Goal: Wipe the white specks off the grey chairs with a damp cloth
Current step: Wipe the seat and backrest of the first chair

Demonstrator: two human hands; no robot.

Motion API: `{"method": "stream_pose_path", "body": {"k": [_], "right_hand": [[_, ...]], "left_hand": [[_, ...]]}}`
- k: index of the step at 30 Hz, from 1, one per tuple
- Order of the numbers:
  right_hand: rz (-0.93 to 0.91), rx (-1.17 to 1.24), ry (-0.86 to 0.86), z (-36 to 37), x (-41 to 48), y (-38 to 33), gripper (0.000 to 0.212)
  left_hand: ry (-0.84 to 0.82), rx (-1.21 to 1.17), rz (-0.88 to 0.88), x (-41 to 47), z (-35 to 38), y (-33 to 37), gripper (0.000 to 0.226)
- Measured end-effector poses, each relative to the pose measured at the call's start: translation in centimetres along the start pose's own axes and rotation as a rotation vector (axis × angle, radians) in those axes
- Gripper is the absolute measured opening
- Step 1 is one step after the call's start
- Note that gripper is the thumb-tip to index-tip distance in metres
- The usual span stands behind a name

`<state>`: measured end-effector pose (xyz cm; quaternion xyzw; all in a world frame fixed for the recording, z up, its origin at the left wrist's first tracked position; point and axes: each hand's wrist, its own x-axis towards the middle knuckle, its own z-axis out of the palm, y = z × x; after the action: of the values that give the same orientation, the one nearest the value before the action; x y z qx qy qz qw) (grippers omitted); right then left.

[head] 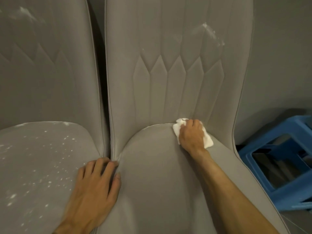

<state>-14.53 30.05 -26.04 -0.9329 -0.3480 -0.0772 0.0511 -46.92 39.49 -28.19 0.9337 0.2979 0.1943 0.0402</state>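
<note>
Two grey padded chairs stand side by side. My right hand (pixel 191 135) presses a white cloth (pixel 208 141) into the crease where the right chair's seat (pixel 160 174) meets its quilted back (pixel 177 73). That seat looks free of specks. A white smear (pixel 210 32) marks the upper right of that back. The left chair's seat (pixel 33 157) is dotted with many white specks, and its back has a white smear (pixel 25 12) at the top. My left hand (pixel 94 188) rests flat, fingers spread, on the seam between the two seats.
A blue plastic stool (pixel 278 166) stands on the floor to the right of the right chair. A grey wall (pixel 283 56) runs behind the chairs. A dark narrow gap (pixel 101 65) separates the two chair backs.
</note>
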Motion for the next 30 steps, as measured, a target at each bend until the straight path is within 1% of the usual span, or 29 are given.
{"method": "stream_pose_path", "body": {"k": [2, 4, 5, 7, 9, 11, 13, 14, 15, 16, 18, 19, 21, 23, 25, 26, 27, 28, 30], "right_hand": [[-0.186, 0.047, -0.014, 0.0, 0.3, -1.3, 0.04], [-0.258, 0.02, -0.063, 0.0, 0.4, 0.1, 0.033], [-0.233, 0.039, -0.038, 0.0, 0.3, 1.5, 0.029], [-0.146, 0.139, 0.072, -0.1, -0.6, 3.7, 0.021], [-0.06, 0.169, 0.056, -0.4, -1.3, 3.0, 0.02], [-0.112, 0.12, 0.052, -0.6, -0.8, 0.0, 0.029], [-0.229, 0.137, -0.014, -0.6, -0.1, -3.1, 0.038], [-0.309, 0.124, -0.03, -0.3, 0.2, -3.9, 0.038], [-0.351, 0.111, -0.043, -0.3, 0.3, -3.8, 0.037], [-0.346, 0.112, -0.047, -0.1, 0.4, -2.8, 0.035], [-0.25, 0.129, 0.006, 0.1, 0.4, 0.1, 0.03], [-0.169, 0.15, 0.037, 0.2, 0.1, 1.3, 0.027], [-0.038, 0.168, 0.052, 0.1, -0.1, 0.9, 0.025], [-0.09, 0.158, 0.031, 0.1, 0.3, -2.2, 0.03], [-0.286, 0.18, -0.012, 0.3, 0.2, -4.8, 0.035], [-0.378, 0.148, -0.036, 0.2, 0.2, -5.2, 0.036], [-0.427, 0.113, -0.055, 0.1, 0.2, -4.7, 0.036], [-0.416, 0.103, -0.063, 0.1, 0.4, -3.5, 0.035], [-0.272, 0.159, -0.009, 0.1, 0.5, -0.7, 0.031]], "left_hand": [[0.003, -0.003, 0.003, -0.1, 0.1, -0.2, 0.037], [0.0, 0.001, 0.01, -0.2, 0.0, -0.4, 0.037], [0.0, 0.002, 0.011, -0.2, 0.1, -0.4, 0.037], [0.002, 0.007, 0.013, -0.3, 0.3, -0.4, 0.036], [0.002, 0.011, 0.01, -0.2, 0.5, -0.3, 0.033], [0.007, 0.015, 0.008, -0.2, 0.5, -0.4, 0.033], [0.007, 0.018, 0.008, -0.3, 0.5, -0.4, 0.033], [0.008, 0.019, 0.008, -0.3, 0.4, -0.4, 0.033], [0.009, 0.021, 0.012, -0.4, 0.3, -0.4, 0.033], [0.011, 0.02, 0.015, -0.4, 0.3, -0.4, 0.033], [0.017, 0.018, 0.016, -0.4, 0.3, -0.4, 0.032], [0.016, 0.018, 0.015, -0.4, 0.3, -0.4, 0.033], [0.007, 0.015, 0.007, -0.3, 0.4, -0.4, 0.034], [0.0, 0.008, 0.001, -0.2, 0.4, -0.3, 0.034], [-0.007, 0.003, 0.001, -0.3, 0.3, -0.3, 0.034], [-0.007, 0.001, -0.001, -0.4, 0.1, -0.3, 0.034], [-0.008, 0.001, -0.004, -0.4, 0.0, -0.3, 0.034], [-0.009, 0.0, -0.004, -0.4, 0.0, -0.3, 0.033], [-0.01, -0.007, -0.003, -0.3, 0.1, -0.3, 0.033]]}}
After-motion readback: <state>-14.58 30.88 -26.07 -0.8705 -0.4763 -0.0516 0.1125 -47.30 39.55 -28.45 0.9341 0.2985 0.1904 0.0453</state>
